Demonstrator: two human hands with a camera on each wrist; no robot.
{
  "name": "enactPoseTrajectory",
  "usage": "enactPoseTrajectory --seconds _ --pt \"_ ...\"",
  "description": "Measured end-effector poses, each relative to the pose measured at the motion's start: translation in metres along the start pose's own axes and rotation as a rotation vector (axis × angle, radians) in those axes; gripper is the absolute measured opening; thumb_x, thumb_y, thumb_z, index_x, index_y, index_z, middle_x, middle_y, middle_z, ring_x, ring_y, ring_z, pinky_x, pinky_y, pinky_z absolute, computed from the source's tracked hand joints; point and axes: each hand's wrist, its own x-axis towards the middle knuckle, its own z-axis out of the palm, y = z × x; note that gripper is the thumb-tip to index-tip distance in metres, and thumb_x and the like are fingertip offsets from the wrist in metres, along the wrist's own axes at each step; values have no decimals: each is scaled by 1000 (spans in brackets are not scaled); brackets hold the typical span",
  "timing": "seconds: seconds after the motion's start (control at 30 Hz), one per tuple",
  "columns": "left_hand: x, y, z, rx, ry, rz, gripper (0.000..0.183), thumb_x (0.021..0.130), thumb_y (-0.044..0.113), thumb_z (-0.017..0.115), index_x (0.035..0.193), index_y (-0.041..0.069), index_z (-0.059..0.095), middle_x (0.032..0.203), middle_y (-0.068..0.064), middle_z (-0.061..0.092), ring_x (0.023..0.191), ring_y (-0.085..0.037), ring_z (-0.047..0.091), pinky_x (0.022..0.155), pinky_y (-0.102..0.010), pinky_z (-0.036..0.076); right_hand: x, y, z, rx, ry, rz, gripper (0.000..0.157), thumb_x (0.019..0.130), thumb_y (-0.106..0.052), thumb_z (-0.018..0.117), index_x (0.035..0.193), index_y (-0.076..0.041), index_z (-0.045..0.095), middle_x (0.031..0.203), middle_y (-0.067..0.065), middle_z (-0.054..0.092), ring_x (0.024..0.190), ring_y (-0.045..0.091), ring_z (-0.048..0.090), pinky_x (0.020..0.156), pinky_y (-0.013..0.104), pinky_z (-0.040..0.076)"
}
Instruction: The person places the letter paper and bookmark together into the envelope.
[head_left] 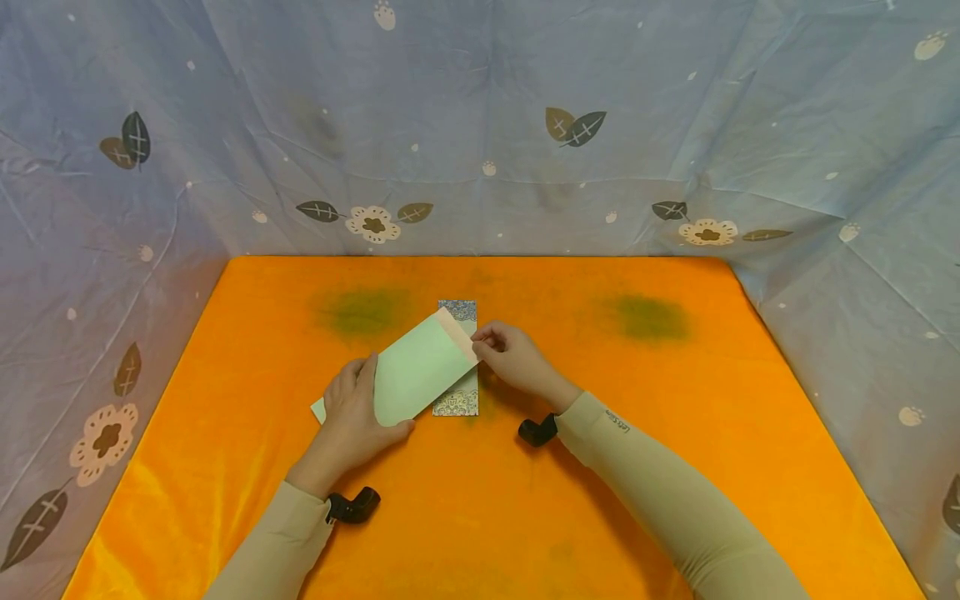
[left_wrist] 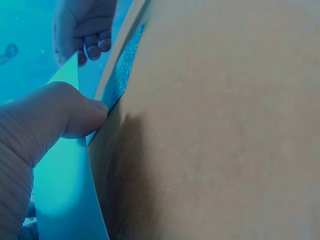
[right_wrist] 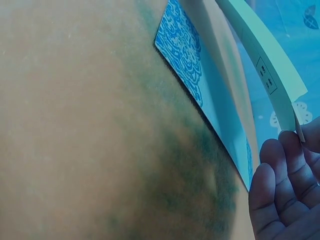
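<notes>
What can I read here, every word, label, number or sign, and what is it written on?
"Letsslim", probably: small dark lettering on the right sleeve; "Lets" is the clearer part.
Unreadable: a small boxed label on the green envelope, too blurred.
No text I can make out on the patterned card.

Patterned card (head_left: 456, 404): middle partly hidden beneath pale green envelope (head_left: 423, 362). Envelope: partly covered by left hand (head_left: 351, 419); cropped at left wrist view's bottom edge. Printed box (right_wrist: 266, 75): characters too small to read. Left sleeve (head_left: 268, 537), right sleeve (head_left: 675, 492): cut off by head view's bottom edge.
</notes>
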Motion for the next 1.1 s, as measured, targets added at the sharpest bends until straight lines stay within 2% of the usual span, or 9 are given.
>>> enactPoseTrajectory --seconds 0.23,0.67,1.1 --pt "1 0 1 3 3 3 115 70 49 82 152 -1 18 145 -24 24 131 -45 21 105 -57 13 0 2 1 -4 -1 0 15 98 -23 58 107 -13 63 88 3 63 69 23 57 57 32 49" --pt "0 -1 2 -3 -12 -6 114 71 47 82 153 -1 18 145 -25 23 132 -43 21 106 -57 11 0 4 2 -18 -27 -4 15 99 -24 58 108 -15 64 91 2 64 77 24 60 65 33 51" --pt "0 0 2 -1 -11 -4 114 71 47 81 153 -1 17 146 -25 23 132 -41 21 107 -57 11 1 6 3 -31 -44 0 16 99 -26 57 108 -16 67 90 5 66 75 22 59 64 33 50"
